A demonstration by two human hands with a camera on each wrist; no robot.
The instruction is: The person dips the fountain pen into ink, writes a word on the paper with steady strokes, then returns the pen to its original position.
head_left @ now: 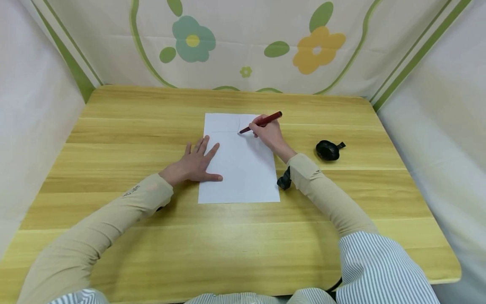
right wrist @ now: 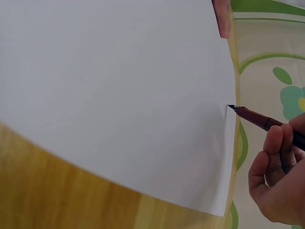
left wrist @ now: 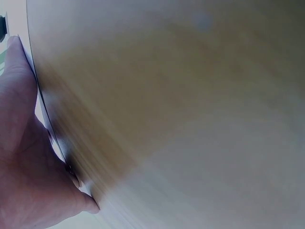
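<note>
A white sheet of paper (head_left: 239, 169) lies upright on the wooden table, with a thin horizontal line and a short, slightly curved vertical line near its top. My left hand (head_left: 193, 164) rests on the sheet's left edge, fingers and thumb spread out. In my right hand (head_left: 270, 134) I hold a dark red fountain pen (head_left: 265, 120), pinched between thumb and fingers. The pen's metal nib (right wrist: 232, 107) touches the paper where the two lines come together. In the left wrist view, part of the left hand (left wrist: 28, 157) shows beside the blurred tabletop.
A glossy black rounded object (head_left: 328, 150) with a short tab sits on the table (head_left: 364, 190), right of the sheet. A small black device (head_left: 284, 180) is at the right wrist. White cloth with printed flowers (head_left: 243, 46) hangs behind the table, and plain cloth hangs at both sides.
</note>
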